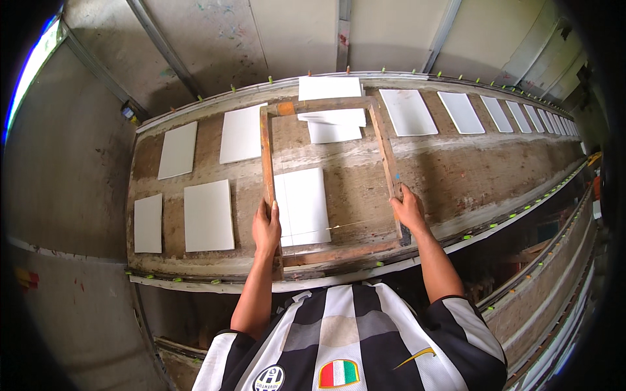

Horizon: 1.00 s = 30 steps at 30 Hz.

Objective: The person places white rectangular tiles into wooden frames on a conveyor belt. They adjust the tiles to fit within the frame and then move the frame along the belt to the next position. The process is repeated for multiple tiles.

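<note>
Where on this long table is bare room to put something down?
Bare wood lies on the table right of the wooden frame, between the far row of white sheets and the near edge. The left end is crowded with sheets. The left hand and right hand grip the frame.

Head view, steeply down, close overhead

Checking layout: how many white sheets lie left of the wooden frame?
4 left of the wooden frame: back-row sheets and, front-row sheets and; none seems hidden.
</note>
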Motion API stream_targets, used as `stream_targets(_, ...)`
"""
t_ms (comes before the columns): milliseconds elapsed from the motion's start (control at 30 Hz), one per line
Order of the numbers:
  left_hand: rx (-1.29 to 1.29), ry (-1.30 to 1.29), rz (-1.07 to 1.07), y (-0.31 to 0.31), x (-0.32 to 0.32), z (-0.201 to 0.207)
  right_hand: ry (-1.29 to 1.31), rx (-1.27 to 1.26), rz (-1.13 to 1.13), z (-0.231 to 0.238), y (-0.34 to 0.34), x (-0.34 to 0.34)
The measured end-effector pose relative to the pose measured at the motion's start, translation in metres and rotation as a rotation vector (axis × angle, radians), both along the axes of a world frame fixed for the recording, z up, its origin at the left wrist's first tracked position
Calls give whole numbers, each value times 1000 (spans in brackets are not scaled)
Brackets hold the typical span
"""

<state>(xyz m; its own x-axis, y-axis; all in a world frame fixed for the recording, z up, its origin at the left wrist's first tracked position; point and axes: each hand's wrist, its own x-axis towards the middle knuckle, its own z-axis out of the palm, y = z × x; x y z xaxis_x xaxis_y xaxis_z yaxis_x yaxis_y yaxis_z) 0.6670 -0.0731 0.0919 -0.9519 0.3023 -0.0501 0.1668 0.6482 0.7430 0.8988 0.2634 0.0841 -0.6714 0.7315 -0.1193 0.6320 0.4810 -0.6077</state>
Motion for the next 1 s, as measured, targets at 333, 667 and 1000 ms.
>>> stream_targets(333,98,63,-36,145,70,-21,52,-132,-57,-31,146,76)
stream_targets(667,0,65,-52,205,147,-81,-172,11,93,-63,217,139)
stream_targets(1000,22,75,-84,201,157,-111,-105,10,81,-80,217,157)
